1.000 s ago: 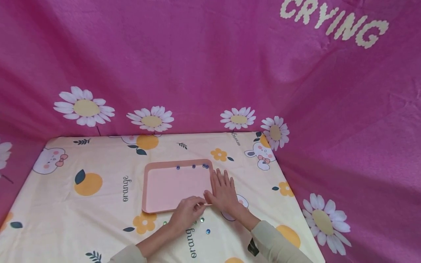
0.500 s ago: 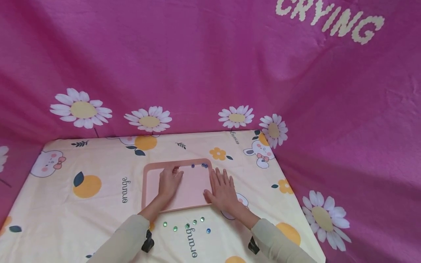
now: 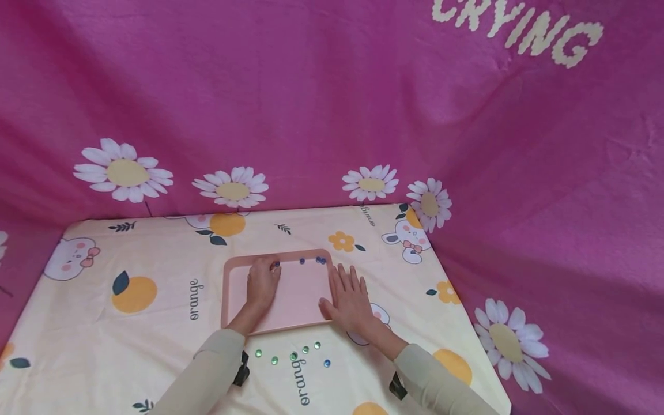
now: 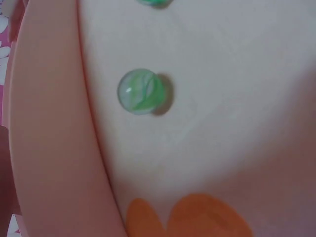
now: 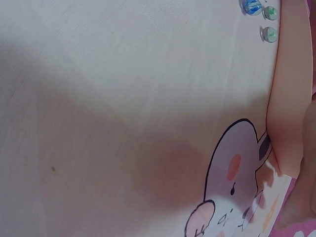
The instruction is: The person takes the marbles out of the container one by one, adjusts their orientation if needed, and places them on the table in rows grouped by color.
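In the head view my left hand (image 3: 262, 283) reaches into the shallow pink tray (image 3: 226, 294). Its thumb and curled fingers pinch a small blue marble (image 3: 277, 264) by the far wall. Several other blue marbles (image 3: 302, 261) lie farther right along that wall. My right hand (image 3: 353, 301) rests with straight fingers against the tray's right side, thumb over the near right corner. Outside the tray, in front of it, lie several green marbles (image 3: 274, 361) and one blue marble (image 3: 327, 363). The left wrist view shows a clear green-swirled marble (image 4: 141, 92) beside the tray wall.
A cream tablecloth (image 3: 171, 357) printed with oranges, flowers and rabbits covers the table. Pink fabric (image 3: 306, 104) with daisies hangs behind it and on the right. In the right wrist view a blue marble (image 5: 252, 7) and green ones (image 5: 269, 34) lie near the tray's outer wall.
My left hand has gone from the tray's near edge to the blue marble by the far wall, then shifted slightly left. My right hand has stayed at the tray's right side.
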Tool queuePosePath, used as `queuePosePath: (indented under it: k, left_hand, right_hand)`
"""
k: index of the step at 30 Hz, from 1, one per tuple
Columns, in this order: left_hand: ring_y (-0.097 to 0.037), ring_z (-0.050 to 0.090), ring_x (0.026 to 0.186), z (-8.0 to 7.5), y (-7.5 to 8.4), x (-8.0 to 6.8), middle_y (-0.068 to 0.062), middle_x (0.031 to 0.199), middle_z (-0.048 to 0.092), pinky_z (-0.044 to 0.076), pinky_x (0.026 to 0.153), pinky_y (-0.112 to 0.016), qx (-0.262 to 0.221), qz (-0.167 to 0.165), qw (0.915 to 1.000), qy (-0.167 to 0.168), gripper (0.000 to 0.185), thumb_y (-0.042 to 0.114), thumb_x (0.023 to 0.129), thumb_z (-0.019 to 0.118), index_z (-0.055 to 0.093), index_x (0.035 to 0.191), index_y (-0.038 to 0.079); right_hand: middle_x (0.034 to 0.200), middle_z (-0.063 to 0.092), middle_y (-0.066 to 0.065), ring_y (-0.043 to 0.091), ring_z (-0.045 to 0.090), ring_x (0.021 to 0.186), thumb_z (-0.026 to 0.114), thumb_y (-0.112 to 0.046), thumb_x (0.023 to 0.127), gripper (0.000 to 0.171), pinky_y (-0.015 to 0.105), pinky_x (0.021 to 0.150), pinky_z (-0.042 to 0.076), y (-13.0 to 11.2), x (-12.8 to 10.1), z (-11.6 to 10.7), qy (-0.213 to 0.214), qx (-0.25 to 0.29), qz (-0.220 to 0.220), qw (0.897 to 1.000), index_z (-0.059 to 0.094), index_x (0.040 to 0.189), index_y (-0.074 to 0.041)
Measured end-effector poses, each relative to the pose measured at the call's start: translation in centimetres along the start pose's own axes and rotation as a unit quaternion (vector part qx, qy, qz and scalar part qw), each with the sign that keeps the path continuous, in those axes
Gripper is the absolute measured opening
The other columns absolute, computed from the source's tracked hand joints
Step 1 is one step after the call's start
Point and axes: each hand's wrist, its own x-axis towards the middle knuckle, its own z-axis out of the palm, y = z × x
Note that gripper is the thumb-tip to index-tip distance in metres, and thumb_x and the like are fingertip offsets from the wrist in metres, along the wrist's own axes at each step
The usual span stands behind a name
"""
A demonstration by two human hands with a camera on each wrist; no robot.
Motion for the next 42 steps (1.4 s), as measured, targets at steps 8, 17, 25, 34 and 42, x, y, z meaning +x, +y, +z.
queuePosePath:
  k: [8,17,25,34,42]
  left_hand:
    - [-0.03,0.067,0.097,0.0,-0.2,0.1,-0.015,0.1,0.068,0.055,0.082,-0.047,0.026,0.028,0.9993,0.002,0.019,-0.003,0.09,0.068,0.073,0.108,0.0]
    - [-0.028,0.065,0.082,0.0,-0.2,0.3,-0.012,0.09,0.068,0.055,0.072,-0.045,0.018,0.027,0.9995,0.006,0.009,0.0,0.092,0.065,0.073,0.096,0.001]
    - [-0.025,0.067,0.084,-0.6,1.3,-2.6,-0.012,0.093,0.071,0.056,0.077,-0.042,-0.092,0.078,0.9925,0.014,0.017,-0.001,0.089,0.07,0.074,0.105,-0.002]
    - [-0.013,0.065,0.083,-2.1,3.3,-7.3,-0.001,0.095,0.072,0.057,0.077,-0.03,-0.142,0.076,0.9853,-0.056,0.019,0.006,0.091,0.072,0.074,0.11,0.003]
    - [-0.008,0.064,0.084,-3.2,3.6,-11.4,0.007,0.094,0.069,0.056,0.076,-0.022,-0.147,0.093,0.9771,-0.122,0.018,0.007,0.091,0.073,0.073,0.109,0.008]
  right_hand:
    - [0.164,0.015,0.016,0.043,0.006,0.149,0.045,-0.053,0.099,0.082,0.065,0.115,0.011,-0.1,0.0,0.0,0.004,0.002,-0.002,1.0,0.012,0.16,-0.01]
    - [0.164,0.014,0.016,0.043,0.006,0.149,0.045,-0.052,0.099,0.082,0.064,0.115,0.01,0.2,0.0,0.0,0.001,0.006,-0.003,1.0,0.013,0.16,-0.009]
    - [0.164,0.014,0.016,0.043,0.005,0.149,0.044,-0.053,0.099,0.081,0.065,0.115,0.01,0.6,-0.1,0.0,0.006,0.006,-0.002,1.0,0.013,0.16,-0.009]
    - [0.164,0.015,0.016,0.043,0.007,0.149,0.046,-0.052,0.099,0.08,0.064,0.115,0.01,0.6,0.0,-0.1,0.009,0.007,0.0,1.0,0.016,0.16,-0.009]
    - [0.164,0.015,0.016,0.043,0.006,0.149,0.044,-0.053,0.099,0.08,0.065,0.114,0.011,0.0,0.0,0.0,0.003,0.006,-0.005,1.0,0.014,0.16,-0.01]
